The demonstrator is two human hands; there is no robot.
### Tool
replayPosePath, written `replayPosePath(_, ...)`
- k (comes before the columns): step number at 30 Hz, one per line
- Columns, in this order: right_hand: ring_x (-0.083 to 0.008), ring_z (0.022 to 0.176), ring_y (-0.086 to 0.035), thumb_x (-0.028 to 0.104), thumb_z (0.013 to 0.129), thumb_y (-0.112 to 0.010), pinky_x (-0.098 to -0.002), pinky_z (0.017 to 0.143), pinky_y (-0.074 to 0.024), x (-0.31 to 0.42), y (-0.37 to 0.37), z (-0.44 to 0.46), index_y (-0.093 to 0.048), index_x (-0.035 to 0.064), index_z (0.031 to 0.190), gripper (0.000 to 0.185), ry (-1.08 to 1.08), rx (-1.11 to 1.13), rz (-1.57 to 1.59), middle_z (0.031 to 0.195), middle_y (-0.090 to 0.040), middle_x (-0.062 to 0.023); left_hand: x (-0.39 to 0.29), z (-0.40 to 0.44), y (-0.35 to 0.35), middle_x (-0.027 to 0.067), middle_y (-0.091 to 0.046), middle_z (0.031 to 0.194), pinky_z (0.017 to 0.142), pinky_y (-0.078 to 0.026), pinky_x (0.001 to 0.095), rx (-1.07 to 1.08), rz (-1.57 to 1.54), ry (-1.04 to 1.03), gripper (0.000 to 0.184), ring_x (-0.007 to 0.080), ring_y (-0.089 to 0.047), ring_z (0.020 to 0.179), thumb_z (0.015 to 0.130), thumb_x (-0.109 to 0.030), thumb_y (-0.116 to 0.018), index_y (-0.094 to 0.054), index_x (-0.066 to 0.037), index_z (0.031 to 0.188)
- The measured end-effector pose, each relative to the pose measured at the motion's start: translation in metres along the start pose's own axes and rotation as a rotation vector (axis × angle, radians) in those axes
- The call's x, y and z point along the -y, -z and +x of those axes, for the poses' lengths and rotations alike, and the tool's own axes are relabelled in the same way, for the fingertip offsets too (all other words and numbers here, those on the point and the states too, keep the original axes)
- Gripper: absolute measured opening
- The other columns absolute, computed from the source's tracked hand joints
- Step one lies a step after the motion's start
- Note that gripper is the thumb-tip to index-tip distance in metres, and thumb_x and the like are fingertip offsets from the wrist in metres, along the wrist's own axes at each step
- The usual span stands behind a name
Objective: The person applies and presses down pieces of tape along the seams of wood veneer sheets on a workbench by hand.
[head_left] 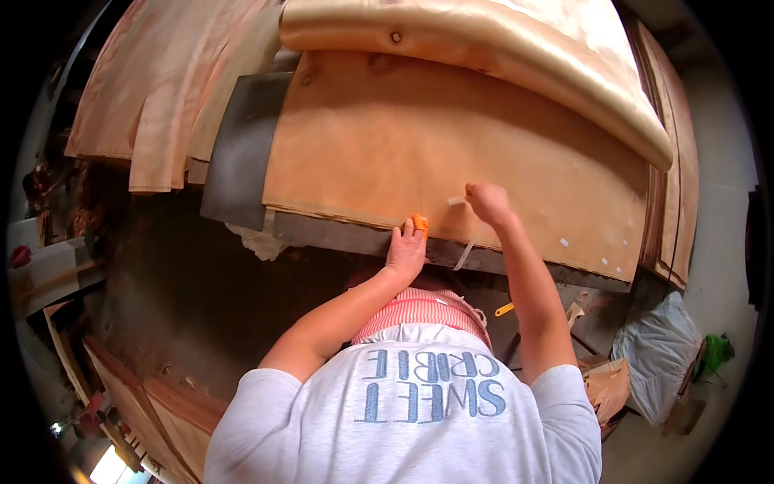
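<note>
Veneer sheet (451, 145) on a dark desk (242, 145), with a person's two bare hands at its near edge

Seen from above, the wood-coloured sheet fills the area from twelve to three o'clock, lying flat on similar layers. Near the centre, the left hand (407, 252) rests at the sheet's near edge, fingers close together at a small orange object (420, 223); blur hides what it is and whether the hand grips it. Toward two o'clock, the right hand (489, 203) is curled into a fist above the sheet, with a short pale strip (457, 201) just beside its fingers. A longer pale strip (465, 255) hangs over the near edge, between the hands. Small white pieces (564, 242) dot the sheet around three o'clock.

Toward one o'clock, a curled sheet of pale wood (484, 60) lies across the far side. More wood sheets (149, 97) are stacked at ten o'clock. Near four o'clock are a yellow handle (504, 309) and, farther out, a whitish plastic bag (657, 351). The person's light grey shirt (419, 452) fills six o'clock.
</note>
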State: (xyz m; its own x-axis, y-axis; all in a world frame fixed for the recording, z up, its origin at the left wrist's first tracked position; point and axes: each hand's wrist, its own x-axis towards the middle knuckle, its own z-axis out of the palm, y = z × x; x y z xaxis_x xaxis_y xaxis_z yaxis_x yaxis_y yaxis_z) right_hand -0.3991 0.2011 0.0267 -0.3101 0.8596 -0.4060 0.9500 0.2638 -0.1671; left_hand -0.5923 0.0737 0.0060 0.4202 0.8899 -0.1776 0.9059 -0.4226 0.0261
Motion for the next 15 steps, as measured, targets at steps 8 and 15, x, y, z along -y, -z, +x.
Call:
replayPosePath(8,-0.0056,0.057,-0.045,0.024,0.087,-0.056,-0.0226,0.05,-0.034,-0.028,0.035,0.045,-0.064,0.0038,0.085,0.021,-0.158,-0.087,1.014,0.064,-0.054,0.0018,0.04,0.04,0.045,0.0135,-0.048,0.113,0.078,-0.041,0.0365,0.288,-0.496,-0.04,0.062,0.0287,-0.046,0.103,0.07,-0.038,-0.068,-0.049,-0.004,0.118)
replayPosePath(15,-0.0072,0.061,-0.053,0.023,0.083,-0.062,-0.0234,0.055,-0.0432,-0.031,0.018,0.099,-0.064,0.0013,0.088,0.022,-0.35,-0.129,1.103,0.074,-0.063,-0.0025,0.063,0.144,0.017,0.0215,-0.031,0.135,0.106,-0.023,0.0423,-0.362,-0.455,0.147,0.075,0.0342,-0.028,0.127,0.078,-0.043,-0.058,-0.032,0.0,0.132)
